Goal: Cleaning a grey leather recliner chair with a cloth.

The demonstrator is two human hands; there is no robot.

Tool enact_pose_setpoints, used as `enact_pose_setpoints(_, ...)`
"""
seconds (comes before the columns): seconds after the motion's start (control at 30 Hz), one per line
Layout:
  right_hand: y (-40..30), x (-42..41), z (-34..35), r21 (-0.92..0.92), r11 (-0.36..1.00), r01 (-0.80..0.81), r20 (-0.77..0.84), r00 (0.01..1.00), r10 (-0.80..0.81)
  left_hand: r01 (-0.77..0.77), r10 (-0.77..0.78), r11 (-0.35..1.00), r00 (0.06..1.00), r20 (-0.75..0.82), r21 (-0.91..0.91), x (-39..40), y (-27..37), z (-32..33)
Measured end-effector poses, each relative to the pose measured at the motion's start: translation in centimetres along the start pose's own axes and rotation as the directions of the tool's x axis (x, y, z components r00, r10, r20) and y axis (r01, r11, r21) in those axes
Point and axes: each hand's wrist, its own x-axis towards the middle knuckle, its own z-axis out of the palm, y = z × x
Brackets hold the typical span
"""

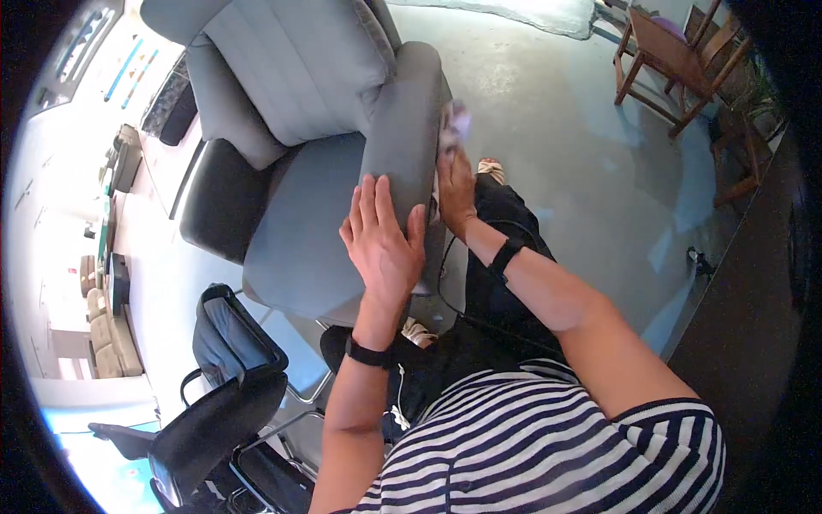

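Note:
A grey upholstered armchair (305, 218) stands before me, its seat towards my left. My left hand (385, 241) lies flat on the front of the near armrest (404, 109), with the thumb apart from the fingers and nothing held. On the armrest's outer side, my right hand (457, 189) presses a crumpled light cloth (455, 125) to the upholstery. The cloth is blurred, and part of it is hidden behind the hand. A dark cord (443, 276) hangs below my right wrist.
Black chairs with metal frames (215, 414) stand at lower left, one with a dark bag (234, 340) on it. A wooden chair (668, 58) is at upper right, beside a dark panel (725, 334). Sofas (112, 334) line the far left.

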Motion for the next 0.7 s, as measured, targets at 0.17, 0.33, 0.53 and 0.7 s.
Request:
enact_pose_setpoints(0.17, -6.8, -10.5, -4.4, 0.134, 0.781, -0.61, 0.591, 0.682, 0.431, 0.151, -0.128, 0.987, 0.94, 0.317, -0.049, 3.0, -2.0, -1.4)
enact_pose_setpoints(0.33, -6.7, -8.9, -2.0, 0.411, 0.553, -0.725, 0.573, 0.677, 0.462, 0.237, -0.174, 0.967, 0.884, 0.433, -0.094, 4.8, -1.4, -0.2)
enact_pose_setpoints(0.53, -5.3, -3.4, 1.6, 0.702, 0.035, -0.712, 0.583, 0.601, 0.547, 0.218, -0.161, 0.969, 0.914, 0.371, -0.116, 3.9, -2.2, 0.6)
enact_pose_setpoints(0.7, -1.2, 2.7, 4.0, 0.595, 0.296, -0.747, 0.585, 0.655, 0.478, 0.179, -0.128, 0.971, 0.948, 0.292, -0.155, 3.6, -2.2, 0.1)
